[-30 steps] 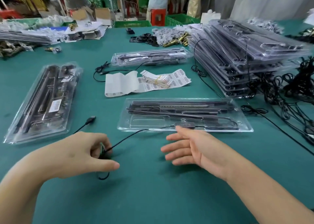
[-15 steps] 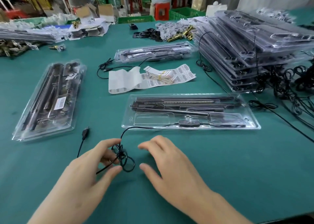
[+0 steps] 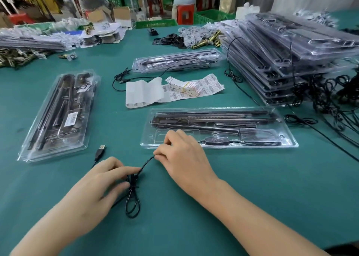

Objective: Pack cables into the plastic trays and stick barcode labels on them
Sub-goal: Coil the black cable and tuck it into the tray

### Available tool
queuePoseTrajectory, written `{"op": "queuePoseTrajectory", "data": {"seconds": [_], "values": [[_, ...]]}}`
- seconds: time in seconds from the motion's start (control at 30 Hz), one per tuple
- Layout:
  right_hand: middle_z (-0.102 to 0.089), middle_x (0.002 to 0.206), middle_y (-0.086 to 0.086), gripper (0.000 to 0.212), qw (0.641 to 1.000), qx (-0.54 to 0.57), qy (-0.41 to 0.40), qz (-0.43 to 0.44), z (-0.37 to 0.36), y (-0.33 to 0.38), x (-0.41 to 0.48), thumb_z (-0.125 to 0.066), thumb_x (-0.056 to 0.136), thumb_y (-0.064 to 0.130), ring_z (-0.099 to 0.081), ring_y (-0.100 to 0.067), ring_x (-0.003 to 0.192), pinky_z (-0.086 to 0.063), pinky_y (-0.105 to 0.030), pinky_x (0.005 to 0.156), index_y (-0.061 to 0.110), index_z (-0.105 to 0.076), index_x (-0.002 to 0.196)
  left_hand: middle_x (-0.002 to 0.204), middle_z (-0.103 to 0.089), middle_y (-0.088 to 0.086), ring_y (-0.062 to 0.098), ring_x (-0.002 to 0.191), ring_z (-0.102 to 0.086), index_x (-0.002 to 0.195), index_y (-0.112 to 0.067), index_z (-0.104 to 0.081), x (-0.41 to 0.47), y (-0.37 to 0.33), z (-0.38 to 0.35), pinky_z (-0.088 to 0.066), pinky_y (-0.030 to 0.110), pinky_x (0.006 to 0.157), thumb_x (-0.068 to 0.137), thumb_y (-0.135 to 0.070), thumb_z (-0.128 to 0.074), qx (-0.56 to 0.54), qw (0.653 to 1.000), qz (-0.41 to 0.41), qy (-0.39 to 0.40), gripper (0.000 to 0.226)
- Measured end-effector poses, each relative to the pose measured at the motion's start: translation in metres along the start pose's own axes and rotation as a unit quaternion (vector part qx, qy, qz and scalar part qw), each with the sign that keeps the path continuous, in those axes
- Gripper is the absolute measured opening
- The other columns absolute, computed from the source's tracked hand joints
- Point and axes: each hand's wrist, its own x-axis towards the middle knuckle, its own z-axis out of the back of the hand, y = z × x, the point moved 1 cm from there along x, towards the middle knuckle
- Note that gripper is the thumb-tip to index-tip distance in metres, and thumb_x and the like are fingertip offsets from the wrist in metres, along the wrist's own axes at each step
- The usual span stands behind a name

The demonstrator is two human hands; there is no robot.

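A clear plastic tray [image 3: 287,139] lies open in front of me with black rods and a black inline controller [image 3: 217,140] in it. A thin black cable [image 3: 132,201] runs from the controller to a small tied coil on the green table. My left hand [image 3: 99,185] pinches that coil at its knot. My right hand [image 3: 184,156] pinches the cable strand just before the tray's front edge. The cable's USB plug [image 3: 100,151] lies loose to the left. Barcode label sheets [image 3: 194,89] lie behind the tray.
A closed labelled tray [image 3: 60,115] lies at the left, another tray [image 3: 176,60] at the back centre. A tall stack of trays [image 3: 291,57] with tangled black cables [image 3: 330,100] fills the right. Brass hardware and bags lie along the far edge.
My right hand moved forward and took hold of the cable strand near the tray. My left hand shifted its pinch onto the coil's knot, and the loop now hangs toward me.
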Motion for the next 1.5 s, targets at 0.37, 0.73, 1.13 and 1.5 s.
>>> {"op": "queuePoseTrajectory", "data": {"seconds": [0.37,0.73,1.13,1.5], "values": [[-0.052,0.088,0.003,0.012,0.997,0.062,-0.011,-0.050,-0.001,-0.002,0.001,-0.067,0.094,0.025,-0.048,-0.017,0.087,-0.044,-0.036,0.079,0.016,-0.074,0.089,0.112,-0.051,-0.026,0.002,0.113,-0.050,0.090,-0.048,-0.065,0.019,0.007,0.017,-0.035,0.013,0.096,0.061,-0.076,-0.068,0.032,0.999,-0.016,0.026,0.041],[-0.050,0.095,0.011,0.038,0.982,0.156,0.091,-0.053,0.020,-0.014,0.000,-0.048,0.101,0.056,-0.046,-0.008,0.093,-0.040,-0.028,0.080,0.027,-0.061,0.081,0.067,-0.061,-0.018,0.008,0.069,-0.061,0.086,-0.038,-0.056,0.053,-0.033,0.015,-0.049,0.033,0.062,0.065,-0.061,-0.081,0.147,0.983,0.032,-0.108,0.040],[-0.053,0.102,0.002,0.028,0.996,0.078,0.032,-0.023,0.011,-0.005,-0.007,-0.057,0.102,0.039,-0.048,-0.018,0.097,-0.043,-0.038,0.087,0.013,-0.065,0.108,0.086,-0.065,-0.023,0.005,0.084,-0.061,0.118,-0.046,-0.071,0.061,-0.009,0.004,-0.050,0.025,0.077,0.073,-0.066,-0.078,0.026,0.995,-0.070,-0.071,0.050],[-0.057,0.098,0.002,0.021,0.991,0.099,-0.089,0.019,0.015,-0.004,-0.016,-0.062,0.100,0.035,-0.051,-0.017,0.087,-0.046,-0.036,0.076,0.023,-0.074,0.113,0.091,-0.070,-0.018,0.011,0.086,-0.067,0.096,-0.044,-0.074,0.058,0.007,-0.002,-0.051,0.032,0.076,0.073,-0.060,-0.071,-0.060,0.994,-0.070,-0.052,0.028]]}}
